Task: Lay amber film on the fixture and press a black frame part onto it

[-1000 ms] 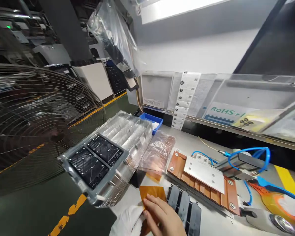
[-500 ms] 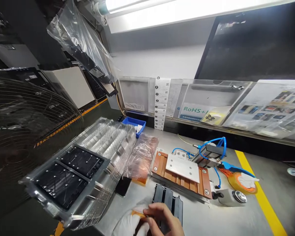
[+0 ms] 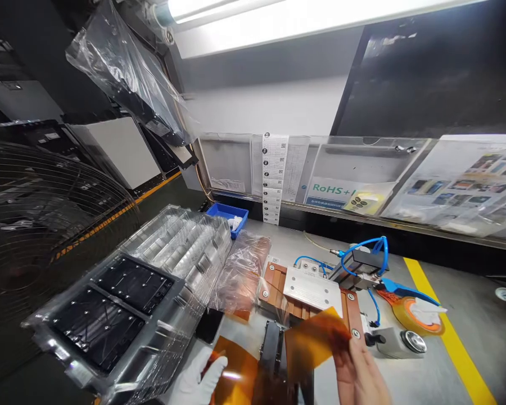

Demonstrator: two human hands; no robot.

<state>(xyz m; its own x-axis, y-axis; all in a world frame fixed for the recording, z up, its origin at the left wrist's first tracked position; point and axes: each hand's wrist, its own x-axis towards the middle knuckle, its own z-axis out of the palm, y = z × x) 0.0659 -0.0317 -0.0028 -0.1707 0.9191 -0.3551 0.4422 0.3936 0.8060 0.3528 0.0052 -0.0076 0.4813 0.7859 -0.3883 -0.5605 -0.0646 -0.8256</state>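
Left hand (image 3: 198,378): white-gloved, low at the near table edge, fingers pinched on the left end of the lower amber film sheet (image 3: 234,377).
Right hand (image 3: 365,374): bare, low right, fingers closed on the near edge of a second amber film sheet (image 3: 314,343), lifted and tilted above the bench.
Between the hands: black ribbed part (image 3: 272,354), partly covered by both sheets.
Just beyond: copper fixture with a white plate (image 3: 310,289), blue air tubes (image 3: 362,247) at its far side.
Right of fixture: orange tape roll (image 3: 417,315) by a yellow floor-style stripe.
Left: clear trays (image 3: 122,298) holding black panels.
Far: blue bin (image 3: 227,216), document holders (image 3: 362,169) along the wall.
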